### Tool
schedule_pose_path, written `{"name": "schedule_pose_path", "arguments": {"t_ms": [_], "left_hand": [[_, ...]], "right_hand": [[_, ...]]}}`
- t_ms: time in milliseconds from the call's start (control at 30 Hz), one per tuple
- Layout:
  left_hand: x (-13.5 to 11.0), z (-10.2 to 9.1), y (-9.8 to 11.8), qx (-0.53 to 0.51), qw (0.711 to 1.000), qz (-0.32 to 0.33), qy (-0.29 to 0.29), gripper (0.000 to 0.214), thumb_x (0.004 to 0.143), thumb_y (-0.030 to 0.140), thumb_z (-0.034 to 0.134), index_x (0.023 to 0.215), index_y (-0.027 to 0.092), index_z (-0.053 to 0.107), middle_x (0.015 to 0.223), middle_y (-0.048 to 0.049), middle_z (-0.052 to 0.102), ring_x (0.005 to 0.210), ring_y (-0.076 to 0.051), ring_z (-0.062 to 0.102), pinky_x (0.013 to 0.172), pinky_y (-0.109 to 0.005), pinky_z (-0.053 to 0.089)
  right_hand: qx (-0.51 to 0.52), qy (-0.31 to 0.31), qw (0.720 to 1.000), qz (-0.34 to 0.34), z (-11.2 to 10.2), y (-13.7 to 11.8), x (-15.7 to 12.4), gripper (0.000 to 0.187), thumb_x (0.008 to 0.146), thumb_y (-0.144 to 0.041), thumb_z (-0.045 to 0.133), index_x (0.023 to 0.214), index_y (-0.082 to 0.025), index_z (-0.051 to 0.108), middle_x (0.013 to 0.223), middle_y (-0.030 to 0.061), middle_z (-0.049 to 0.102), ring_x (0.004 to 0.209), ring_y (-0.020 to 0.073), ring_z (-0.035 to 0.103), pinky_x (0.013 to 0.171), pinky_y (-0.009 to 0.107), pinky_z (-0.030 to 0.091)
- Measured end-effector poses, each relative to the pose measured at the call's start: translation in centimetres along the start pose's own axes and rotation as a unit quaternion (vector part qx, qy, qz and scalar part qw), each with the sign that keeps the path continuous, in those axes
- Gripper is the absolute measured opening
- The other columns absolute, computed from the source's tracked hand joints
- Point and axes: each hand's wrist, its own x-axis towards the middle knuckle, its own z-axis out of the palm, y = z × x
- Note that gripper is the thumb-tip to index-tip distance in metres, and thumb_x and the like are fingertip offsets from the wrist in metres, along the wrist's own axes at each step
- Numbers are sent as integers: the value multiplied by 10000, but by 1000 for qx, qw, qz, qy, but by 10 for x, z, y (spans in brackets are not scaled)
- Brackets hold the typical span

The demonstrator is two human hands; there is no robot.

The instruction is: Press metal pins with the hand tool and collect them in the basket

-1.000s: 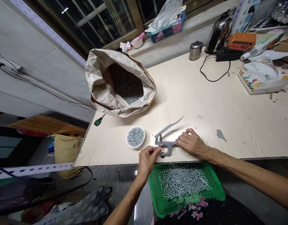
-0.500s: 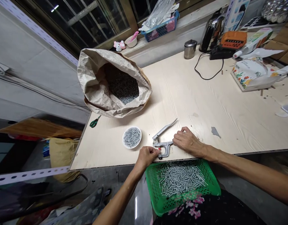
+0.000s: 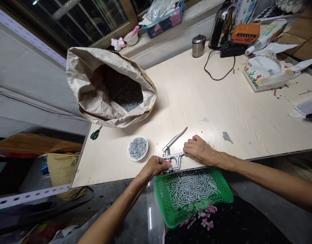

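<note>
Hand press (image 3: pixel 171 154) sits at table's (image 3: pixel 222 101) near edge. R hand (image 3: pixel 198 150) grips its lower handle, prob. to pin it flat. L hand (image 3: pixel 156 166) is pinched shut at the head, contents too small to tell. Green basket (image 3: pixel 159 198) sits below the edge, dish (image 3: pixel 128 150) just left.

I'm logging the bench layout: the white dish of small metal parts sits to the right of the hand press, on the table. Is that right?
Not quite: the head view shows the white dish sitting to the left of the hand press, on the table.

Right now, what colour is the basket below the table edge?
The plastic mesh basket is green; head view.
</note>
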Motion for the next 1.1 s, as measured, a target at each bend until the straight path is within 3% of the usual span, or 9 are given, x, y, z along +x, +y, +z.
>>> {"name": "schedule_pose_path", "arguments": {"t_ms": [133,300,467,567,733,933,1100], "left_hand": [[0,-1,3,-11,1000,-18,-15,509,517,650,702,512,170,533,432,55,470,386,-66,373,414,-222,294],[-1,0,6,-10,1000,-28,-3,515,522,652,706,508,169,527,427,55,473,387,-65,385,420,-214,295],[-4,1,9,10,999,-35,9,508,542,642,701,499,166,530,414,52,469,387,-68,393,425,-214,303],[-5,0,11,9,999,-32,12,501,546,631,707,496,165,529,419,52,471,392,-67,395,426,-211,309],[-3,0,10,4,999,-38,10,506,528,635,717,498,166,531,413,52,474,388,-67,397,421,-212,297],[0,4,5,-1,999,-45,23,501,542,624,714,490,166,520,399,55,464,364,-63,379,409,-219,301],[-1,6,7,-4,999,-38,29,473,569,600,706,501,169,523,401,57,465,367,-66,388,409,-221,325]], "right_hand": [[48,-26,998,7,-7,6,3,184,955,-303,450,845,-191,547,878,27,612,792,173,455,734,337,244],[3,21,998,60,-2,27,27,120,938,-212,464,1021,-210,551,1054,55,596,868,204,450,708,342,255],[-88,-1,996,-20,4,52,66,230,929,-128,427,751,-201,553,775,42,576,807,212,402,703,363,242],[-93,-9,995,-36,2,57,80,276,941,-152,422,702,-197,551,721,33,564,785,202,381,705,367,224],[-111,1,993,-42,-3,55,83,342,952,-108,354,705,-194,575,658,17,531,747,184,350,729,367,203],[-128,8,991,-47,-4,54,84,357,959,-91,323,757,-191,601,722,20,565,776,178,373,765,361,213],[-65,-51,997,-5,-15,53,67,233,931,-360,500,847,-187,632,868,48,627,860,204,460,812,369,284]]}}
